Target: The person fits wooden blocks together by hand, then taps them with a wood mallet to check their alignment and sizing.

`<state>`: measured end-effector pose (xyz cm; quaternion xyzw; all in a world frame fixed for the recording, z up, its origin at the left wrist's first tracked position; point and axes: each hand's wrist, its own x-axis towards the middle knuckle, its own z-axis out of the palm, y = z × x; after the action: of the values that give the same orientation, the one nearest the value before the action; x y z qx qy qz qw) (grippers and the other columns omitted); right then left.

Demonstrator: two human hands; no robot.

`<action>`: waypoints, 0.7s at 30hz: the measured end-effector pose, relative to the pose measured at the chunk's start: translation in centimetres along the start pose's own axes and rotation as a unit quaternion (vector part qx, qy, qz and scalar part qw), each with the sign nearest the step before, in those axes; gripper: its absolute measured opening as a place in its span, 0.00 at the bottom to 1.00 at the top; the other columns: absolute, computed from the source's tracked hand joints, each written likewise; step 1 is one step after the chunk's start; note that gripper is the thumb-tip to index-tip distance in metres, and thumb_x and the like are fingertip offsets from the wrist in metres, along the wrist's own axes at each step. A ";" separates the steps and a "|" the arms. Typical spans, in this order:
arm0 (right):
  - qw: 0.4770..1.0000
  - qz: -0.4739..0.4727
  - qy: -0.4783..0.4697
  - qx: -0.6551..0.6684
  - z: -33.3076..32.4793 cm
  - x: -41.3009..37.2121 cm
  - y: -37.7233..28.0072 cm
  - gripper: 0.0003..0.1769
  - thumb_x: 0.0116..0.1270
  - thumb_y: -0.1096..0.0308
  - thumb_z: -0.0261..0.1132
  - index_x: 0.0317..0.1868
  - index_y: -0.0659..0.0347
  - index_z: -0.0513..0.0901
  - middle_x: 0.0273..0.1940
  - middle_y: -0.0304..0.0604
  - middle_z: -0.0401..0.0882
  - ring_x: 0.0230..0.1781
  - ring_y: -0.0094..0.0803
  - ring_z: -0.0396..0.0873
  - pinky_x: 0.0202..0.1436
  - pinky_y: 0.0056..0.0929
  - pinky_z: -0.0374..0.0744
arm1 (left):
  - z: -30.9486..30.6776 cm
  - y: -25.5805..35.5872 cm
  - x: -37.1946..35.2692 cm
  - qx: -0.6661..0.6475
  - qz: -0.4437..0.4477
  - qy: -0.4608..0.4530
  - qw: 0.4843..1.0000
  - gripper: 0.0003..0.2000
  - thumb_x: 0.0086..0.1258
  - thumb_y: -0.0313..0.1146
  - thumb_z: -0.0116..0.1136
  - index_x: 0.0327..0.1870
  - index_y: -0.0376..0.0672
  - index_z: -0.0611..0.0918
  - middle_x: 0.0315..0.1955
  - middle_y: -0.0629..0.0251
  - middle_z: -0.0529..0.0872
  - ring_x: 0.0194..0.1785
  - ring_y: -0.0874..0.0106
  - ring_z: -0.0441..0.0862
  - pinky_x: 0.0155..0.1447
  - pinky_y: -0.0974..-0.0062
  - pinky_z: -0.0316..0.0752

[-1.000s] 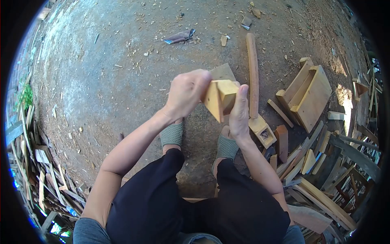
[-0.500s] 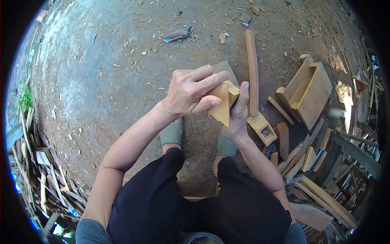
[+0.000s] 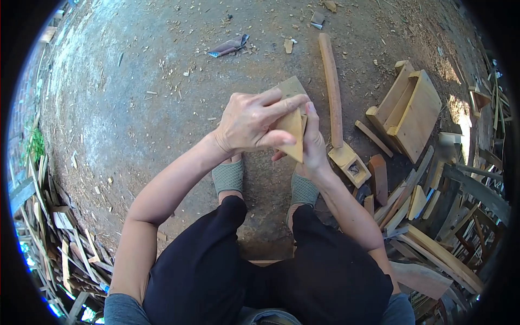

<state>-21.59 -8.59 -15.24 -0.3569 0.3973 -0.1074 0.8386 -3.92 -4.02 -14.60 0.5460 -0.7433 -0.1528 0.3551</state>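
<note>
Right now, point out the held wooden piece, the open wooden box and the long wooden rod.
Held wooden piece (image 3: 295, 126), head view: its pale flat face.
Open wooden box (image 3: 420, 115), head view: its broad side.
Long wooden rod (image 3: 331, 89), head view: middle of its length.

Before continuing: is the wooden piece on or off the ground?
Off: right hand grips the wooden piece, left hand against it, with ground visible below.
</note>
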 end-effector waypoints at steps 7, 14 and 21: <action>0.996 0.084 -0.003 0.012 -1.9 2.0 0.1 0.48 0.74 0.26 0.31 0.65 0.61 0.74 0.43 0.48 0.85 0.35 0.32 0.86 0.39 0.34 0.88 | 0.6 0.4 -0.6 -0.116 -0.271 -0.043 0.955 0.17 0.78 0.42 0.54 0.56 0.40 0.84 0.30 0.60 0.79 0.33 0.68 0.79 0.39 0.69 0.75; 0.986 -0.082 0.054 -0.133 -3.9 3.1 1.4 0.36 0.80 0.39 0.48 0.69 0.64 0.71 0.56 0.50 0.81 0.50 0.33 0.84 0.53 0.32 0.83 | 2.6 -1.1 -1.9 -0.120 -0.296 0.086 0.944 0.13 0.78 0.34 0.54 0.56 0.37 0.83 0.33 0.58 0.77 0.36 0.66 0.78 0.42 0.70 0.75; 0.925 -0.133 0.052 -0.353 -4.6 2.4 2.1 0.36 0.68 0.62 0.70 0.72 0.62 0.67 0.59 0.54 0.80 0.57 0.38 0.82 0.58 0.33 0.81 | 4.8 -1.7 -5.2 -0.096 -0.289 0.009 0.952 0.29 0.72 0.44 0.63 0.69 0.39 0.72 0.44 0.56 0.74 0.46 0.62 0.78 0.50 0.65 0.76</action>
<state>-23.66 -10.58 -20.09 -0.6731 0.4015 -0.0889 0.6146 -5.29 -0.64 -20.91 0.7022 -0.5322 -0.3148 0.3529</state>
